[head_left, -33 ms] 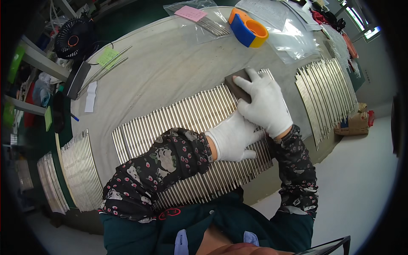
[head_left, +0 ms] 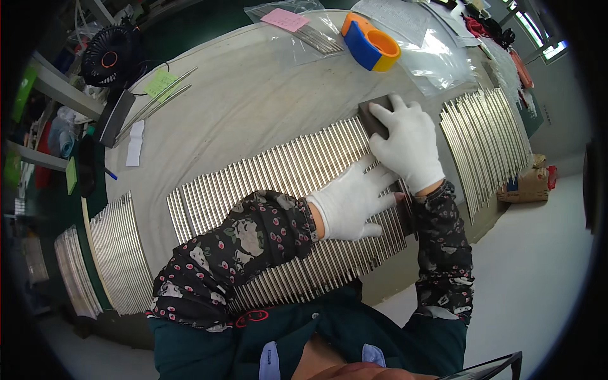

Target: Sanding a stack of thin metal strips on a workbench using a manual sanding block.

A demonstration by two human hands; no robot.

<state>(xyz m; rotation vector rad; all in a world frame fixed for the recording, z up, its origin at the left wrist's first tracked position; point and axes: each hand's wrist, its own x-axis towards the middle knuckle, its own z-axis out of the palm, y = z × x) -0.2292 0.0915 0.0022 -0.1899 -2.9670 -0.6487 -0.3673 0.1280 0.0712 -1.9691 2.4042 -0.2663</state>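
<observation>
A wide row of thin silvery metal rods (head_left: 272, 166) lies side by side on the table in front of me. My left hand (head_left: 351, 202), in a white glove with bare fingertips, rests palm down on the rods toward the right end, fingers spread. At the far right end of the row, my right hand (head_left: 410, 149), gloved alike, grips a dark grey block (head_left: 375, 129) against the rod ends. Its thumb lies on the block, and the other fingers are partly hidden. Another dark piece (head_left: 405, 218) lies by my right wrist, mostly covered.
More rods (head_left: 487, 149) lie to the right, and another bundle (head_left: 120, 253) to the left. At the back stand an orange and blue tape dispenser (head_left: 370, 44) and plastic bags (head_left: 437, 66). Back left are a black fan (head_left: 111, 57), a green note (head_left: 161, 84) and a few loose rods.
My right hand and the dark grey block have shifted right along the far rod ends. My left hand stays nearly in place, its fingers now less covered by the right.
</observation>
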